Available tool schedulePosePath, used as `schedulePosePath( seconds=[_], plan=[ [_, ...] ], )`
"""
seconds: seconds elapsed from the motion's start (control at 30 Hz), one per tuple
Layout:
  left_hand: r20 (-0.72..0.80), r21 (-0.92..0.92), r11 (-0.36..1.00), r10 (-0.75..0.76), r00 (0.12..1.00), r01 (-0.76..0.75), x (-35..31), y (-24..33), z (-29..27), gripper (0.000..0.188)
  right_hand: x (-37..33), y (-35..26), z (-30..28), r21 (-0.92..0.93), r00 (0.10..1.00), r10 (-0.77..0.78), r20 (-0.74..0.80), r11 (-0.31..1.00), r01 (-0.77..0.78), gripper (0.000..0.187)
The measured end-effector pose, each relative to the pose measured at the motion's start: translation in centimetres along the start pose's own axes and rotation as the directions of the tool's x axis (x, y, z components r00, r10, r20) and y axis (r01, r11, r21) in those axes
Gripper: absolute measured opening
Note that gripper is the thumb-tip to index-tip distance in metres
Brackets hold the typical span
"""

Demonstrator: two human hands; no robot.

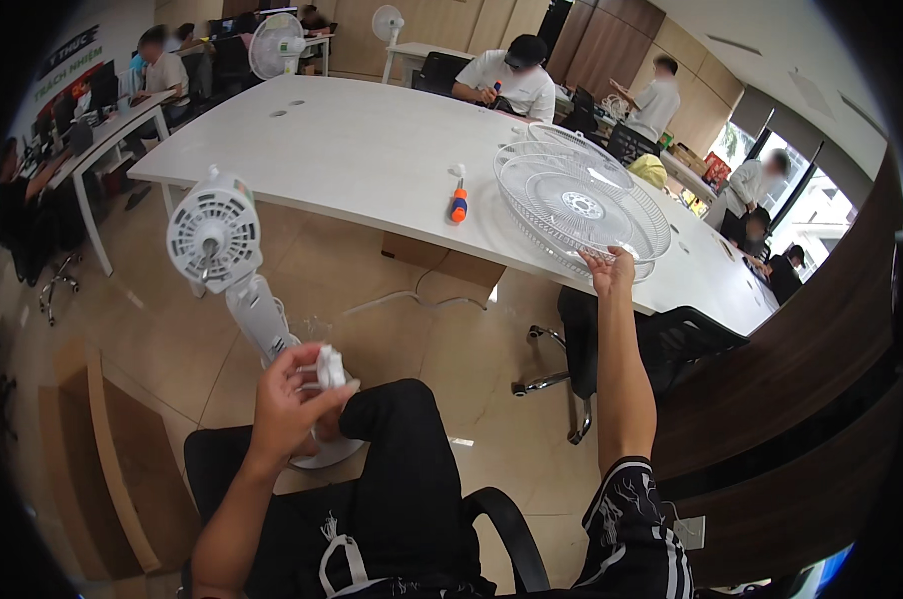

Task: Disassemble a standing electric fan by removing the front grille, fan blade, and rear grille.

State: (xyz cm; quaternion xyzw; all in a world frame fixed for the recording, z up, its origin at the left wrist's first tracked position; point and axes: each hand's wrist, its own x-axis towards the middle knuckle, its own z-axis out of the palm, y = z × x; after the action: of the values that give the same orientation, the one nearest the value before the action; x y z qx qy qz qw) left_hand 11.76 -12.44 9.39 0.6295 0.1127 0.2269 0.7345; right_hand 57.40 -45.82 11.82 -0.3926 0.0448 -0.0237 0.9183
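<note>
My left hand, raised above my lap, holds a small white piece between thumb and fingers; its exact kind cannot be made out. Beyond it stands a white pedestal fan with no grille or blades on it, its motor shaft bare. My right hand reaches out to the table and grips the near rim of a round white fan grille. That grille lies with others of its kind at the table's edge. A screwdriver with an orange and blue handle lies left of them.
The white table stretches ahead. An office chair stands under its right side, and an open cardboard box is on the floor at left. Across the table a person in a cap works with a tool; other people are farther off.
</note>
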Motion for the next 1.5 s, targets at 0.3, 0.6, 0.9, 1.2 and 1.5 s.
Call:
schedulePosePath(
  seconds=[0.3,0.6,0.9,1.2,1.5],
  plan=[
    [0.056,0.683,0.662,0.372,0.927,-0.308,23.3,-5.6,4.8,0.054,-1.8,-1.7,-0.9,-0.19,0.998,-0.011,0.067,0.982,0.023,0.073],
    [0.096,0.92,0.338,0.292,0.951,-0.197,36.9,-10.6,9.8,0.059,-9.9,-4.0,-2.7,-0.652,0.998,-0.009,0.06,0.757,0.046,0.041],
    [0.027,0.76,0.429,0.73,0.683,-0.488,31.9,-12.9,6.6,0.067,-18.2,7.0,-6.6,-0.722,0.959,0.214,0.183,0.691,-0.017,0.021],
    [-0.033,0.61,0.742,0.374,0.927,-0.277,6.0,-9.2,-5.1,0.031,-29.9,20.2,-4.8,-0.805,0.611,0.68,0.406,0.582,-0.113,0.018],
    [-0.421,0.438,0.874,0.405,0.812,-0.209,0.7,-5.0,-16.9,0.025,-36.1,27.5,0.8,-0.786,0.399,0.708,0.583,0.615,0.056,0.021]
  ],
)
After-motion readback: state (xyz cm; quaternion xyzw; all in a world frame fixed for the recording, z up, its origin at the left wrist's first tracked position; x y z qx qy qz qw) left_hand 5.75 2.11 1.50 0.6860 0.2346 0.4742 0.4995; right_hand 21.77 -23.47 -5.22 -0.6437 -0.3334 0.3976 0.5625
